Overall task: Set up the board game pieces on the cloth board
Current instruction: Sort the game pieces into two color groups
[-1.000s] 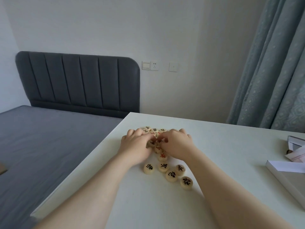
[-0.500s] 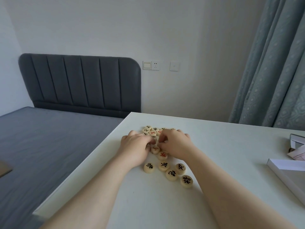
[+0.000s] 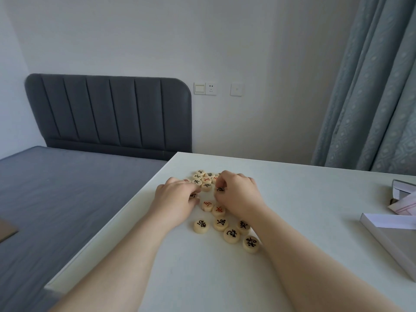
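We work with both hands on the white tabletop (image 3: pixel 292 217), over a scatter of round, pale game pieces (image 3: pixel 206 186).

Hand state:
- Our left hand (image 3: pixel 177 199) lies knuckles up with its fingers curled down. Its thumb and fingertips close on a half-hidden piece (image 3: pixel 193 195) at the hand's inner edge.
- Our right hand (image 3: pixel 238 197) is likewise curled. Its thumb and forefinger pinch a black-marked piece (image 3: pixel 220 189). We cannot tell whether this piece is lifted or touches the tabletop.

Position of the other pieces:
- Beyond the fingertips of both hands lies a tight cluster (image 3: pixel 206 180) with red and black marks mixed, the pieces touching one another.
- Between the two hands lie two red-marked pieces (image 3: pixel 207 205), flat and touching each other.
- Between the two wrists, nearer to us, lies a loose row of five pieces (image 3: pixel 231 235), face up, all with black marks.

Surroundings:
- Well apart to the right of the right hand lies a flat white box (image 3: pixel 391 242). Beyond it lies a folded sheet with pink lines (image 3: pixel 405 204); we cannot tell whether it is the cloth board.
- Left of the left hand, past the tabletop's edge, stands a grey bed (image 3: pixel 67 194) with a padded headboard (image 3: pixel 108 113).
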`<control>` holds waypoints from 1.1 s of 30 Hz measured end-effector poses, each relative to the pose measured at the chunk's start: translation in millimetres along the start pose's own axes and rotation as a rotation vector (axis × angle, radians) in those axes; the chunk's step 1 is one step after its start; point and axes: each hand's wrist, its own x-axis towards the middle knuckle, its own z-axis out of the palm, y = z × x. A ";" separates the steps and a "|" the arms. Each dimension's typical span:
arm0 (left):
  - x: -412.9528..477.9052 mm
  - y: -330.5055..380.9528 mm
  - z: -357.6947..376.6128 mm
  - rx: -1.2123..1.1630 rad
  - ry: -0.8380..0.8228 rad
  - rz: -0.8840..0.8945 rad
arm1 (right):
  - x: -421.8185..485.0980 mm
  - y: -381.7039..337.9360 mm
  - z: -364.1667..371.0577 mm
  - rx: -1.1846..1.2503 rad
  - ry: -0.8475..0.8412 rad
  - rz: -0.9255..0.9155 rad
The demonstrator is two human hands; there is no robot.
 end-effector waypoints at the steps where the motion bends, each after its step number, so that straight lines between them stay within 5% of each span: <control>1: -1.0 1.9 -1.0 -0.030 0.016 -0.003 | -1.9 1.0 -1.8 0.049 0.016 0.013; 6: -18.1 11.8 -11.3 -0.323 0.158 -0.023 | -18.1 11.3 -16.8 0.305 0.127 0.113; 11: -45.8 14.3 -14.5 -0.382 0.107 -0.002 | -53.4 9.7 -30.3 0.428 0.194 0.182; 19: -69.4 13.8 -17.9 -0.360 0.078 -0.158 | -100.0 18.2 -36.5 0.168 0.008 0.264; 26: -72.0 21.4 -17.6 -0.458 -0.025 -0.068 | -103.4 7.1 -36.5 0.121 -0.093 0.185; 33: -56.8 13.0 -14.5 -0.622 0.058 -0.103 | -80.5 18.6 -35.1 0.335 0.050 0.275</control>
